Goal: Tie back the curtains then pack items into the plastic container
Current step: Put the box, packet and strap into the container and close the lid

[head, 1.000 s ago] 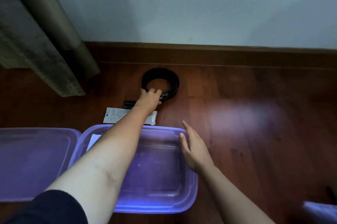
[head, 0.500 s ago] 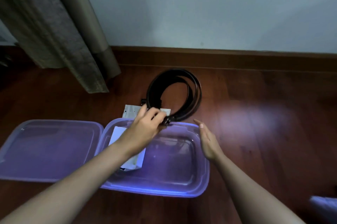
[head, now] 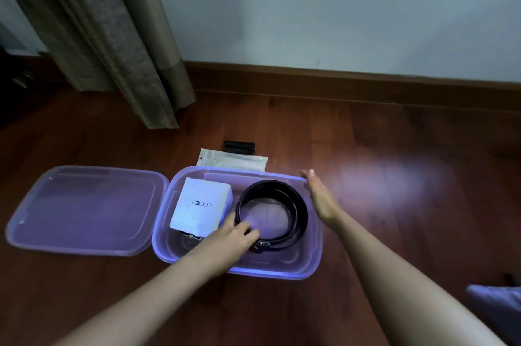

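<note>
1. The coiled black belt (head: pixel 301 213) lies flat in the right half of the plastic container (head: pixel 253 271), beside the white G2000 box (head: pixel 201 204), which leans in the left half.
2. The belt looks light and flexible but springy, so the coil probably loosens if released carelessly. The buckle (head: pixel 262 244) at the near edge is its stiffest, heaviest part, and pinching across the stacked loops there seems the best hold.
3. The left hand (head: pixel 236 233) has its fingers curled on the coil's near-left edge, by the buckle. The right hand (head: pixel 321 199) is flat with straight fingers just outside the container's right rim, holding nothing.
4. Half a second ago the left hand held the belt above the container's far rim. Now the belt is down inside.
5. The white zip pouch (head: pixel 236 161) and a small black object (head: pixel 239 146) remain on the floor beyond the container, and the lid (head: pixel 84 210) lies to its left.
</note>
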`<state>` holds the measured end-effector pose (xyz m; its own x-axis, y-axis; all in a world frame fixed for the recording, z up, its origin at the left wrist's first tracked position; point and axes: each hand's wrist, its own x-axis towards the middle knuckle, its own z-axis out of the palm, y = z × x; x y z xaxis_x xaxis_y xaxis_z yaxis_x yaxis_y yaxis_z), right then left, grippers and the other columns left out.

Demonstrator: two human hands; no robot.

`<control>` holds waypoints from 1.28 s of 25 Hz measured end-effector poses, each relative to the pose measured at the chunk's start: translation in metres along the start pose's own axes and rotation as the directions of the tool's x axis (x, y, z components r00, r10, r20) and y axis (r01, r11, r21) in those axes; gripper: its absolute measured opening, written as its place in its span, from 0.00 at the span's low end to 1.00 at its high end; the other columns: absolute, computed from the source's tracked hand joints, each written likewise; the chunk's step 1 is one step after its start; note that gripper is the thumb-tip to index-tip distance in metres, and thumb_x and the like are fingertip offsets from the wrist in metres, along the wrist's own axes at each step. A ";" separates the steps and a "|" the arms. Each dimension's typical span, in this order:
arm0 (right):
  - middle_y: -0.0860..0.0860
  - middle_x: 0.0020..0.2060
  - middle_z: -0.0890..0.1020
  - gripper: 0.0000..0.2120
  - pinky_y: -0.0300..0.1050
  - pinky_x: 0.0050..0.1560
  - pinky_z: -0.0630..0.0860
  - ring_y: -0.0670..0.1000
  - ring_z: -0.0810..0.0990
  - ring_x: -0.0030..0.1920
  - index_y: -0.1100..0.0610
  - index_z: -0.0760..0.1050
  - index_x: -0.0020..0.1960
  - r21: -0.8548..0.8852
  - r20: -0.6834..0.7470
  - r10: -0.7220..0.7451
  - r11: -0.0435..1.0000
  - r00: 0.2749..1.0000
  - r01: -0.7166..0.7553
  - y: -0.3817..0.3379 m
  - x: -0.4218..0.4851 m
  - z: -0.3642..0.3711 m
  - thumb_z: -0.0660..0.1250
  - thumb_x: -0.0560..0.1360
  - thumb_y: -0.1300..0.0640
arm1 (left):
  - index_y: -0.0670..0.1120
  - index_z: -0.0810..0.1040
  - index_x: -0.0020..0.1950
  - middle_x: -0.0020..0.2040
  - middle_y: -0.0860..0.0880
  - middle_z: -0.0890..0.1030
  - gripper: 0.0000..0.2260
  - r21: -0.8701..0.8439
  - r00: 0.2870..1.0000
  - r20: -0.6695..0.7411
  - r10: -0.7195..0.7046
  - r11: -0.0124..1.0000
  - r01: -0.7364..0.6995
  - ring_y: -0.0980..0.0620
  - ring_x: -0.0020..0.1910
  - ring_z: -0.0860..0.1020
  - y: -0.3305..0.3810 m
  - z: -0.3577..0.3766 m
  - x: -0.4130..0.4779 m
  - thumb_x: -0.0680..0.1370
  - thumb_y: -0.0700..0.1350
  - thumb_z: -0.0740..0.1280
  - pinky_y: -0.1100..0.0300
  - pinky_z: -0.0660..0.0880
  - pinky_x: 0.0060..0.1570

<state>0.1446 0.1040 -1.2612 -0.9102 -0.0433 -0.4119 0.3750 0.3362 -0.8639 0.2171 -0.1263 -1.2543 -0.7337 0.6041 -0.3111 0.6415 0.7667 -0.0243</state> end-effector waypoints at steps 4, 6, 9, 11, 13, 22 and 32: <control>0.52 0.70 0.70 0.22 0.35 0.64 0.58 0.50 0.66 0.70 0.58 0.66 0.71 -0.247 -0.102 -0.135 0.963 0.986 0.106 0.002 -0.003 0.003 0.50 0.82 0.48 | 0.42 0.65 0.64 0.62 0.39 0.70 0.20 0.047 0.958 0.274 -0.084 0.996 0.074 0.31 0.68 0.61 0.011 -0.013 0.018 0.73 0.31 0.62 0.43 0.70 0.60; 0.53 0.69 0.71 0.21 0.36 0.63 0.59 0.51 0.67 0.69 0.58 0.66 0.71 -0.306 -0.114 -0.175 0.943 0.978 0.134 0.004 -0.002 0.004 0.50 0.82 0.50 | 0.44 0.65 0.66 0.67 0.41 0.68 0.20 0.081 0.935 0.335 -0.117 0.992 0.095 0.33 0.70 0.60 0.015 -0.019 0.024 0.76 0.40 0.65 0.43 0.65 0.63; 0.53 0.68 0.72 0.21 0.38 0.63 0.61 0.52 0.68 0.68 0.57 0.66 0.70 -0.349 -0.135 -0.182 0.929 0.974 0.125 0.012 0.003 0.006 0.52 0.82 0.49 | 0.48 0.66 0.65 0.72 0.46 0.60 0.30 -0.108 0.953 0.277 -0.121 0.982 0.156 0.38 0.67 0.63 0.007 -0.013 0.024 0.70 0.62 0.68 0.44 0.66 0.63; 0.54 0.68 0.73 0.20 0.39 0.64 0.62 0.52 0.69 0.68 0.58 0.67 0.70 -0.357 -0.148 -0.202 0.924 0.968 0.138 0.013 0.003 0.007 0.52 0.82 0.50 | 0.50 0.65 0.64 0.71 0.47 0.57 0.33 -0.391 0.961 0.181 -0.209 0.882 0.265 0.41 0.65 0.64 0.007 -0.014 0.023 0.67 0.68 0.66 0.46 0.70 0.61; 0.55 0.67 0.73 0.20 0.39 0.63 0.62 0.53 0.70 0.68 0.58 0.67 0.70 -0.368 -0.161 -0.223 0.917 0.961 0.151 0.013 0.003 0.009 0.53 0.82 0.52 | 0.46 0.64 0.65 0.68 0.44 0.59 0.29 -0.508 0.924 0.084 -0.373 0.782 0.362 0.42 0.63 0.68 0.014 -0.010 0.028 0.72 0.63 0.65 0.50 0.70 0.61; 0.55 0.67 0.73 0.19 0.41 0.65 0.63 0.53 0.70 0.67 0.59 0.67 0.69 -0.390 -0.173 -0.235 0.908 0.956 0.153 0.013 0.004 0.009 0.53 0.82 0.52 | 0.38 0.64 0.61 0.57 0.35 0.76 0.13 -0.545 0.736 0.286 -0.614 0.528 0.652 0.35 0.56 0.76 -0.002 -0.021 0.066 0.77 0.33 0.55 0.47 0.72 0.49; 0.54 0.66 0.74 0.19 0.41 0.64 0.64 0.53 0.71 0.67 0.58 0.68 0.69 -0.376 -0.170 -0.229 0.914 0.958 0.152 0.015 0.005 0.009 0.55 0.81 0.52 | 0.42 0.61 0.63 0.65 0.41 0.69 0.17 -0.494 0.761 0.256 -0.596 0.596 0.633 0.37 0.61 0.72 0.008 -0.025 0.061 0.76 0.36 0.61 0.47 0.71 0.49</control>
<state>0.1471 0.1008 -1.2791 -0.9882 0.0415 -0.1472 0.1382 0.6541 -0.7436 0.1719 -0.0785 -1.2497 -0.8832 -0.0525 -0.4660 -0.1925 0.9467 0.2582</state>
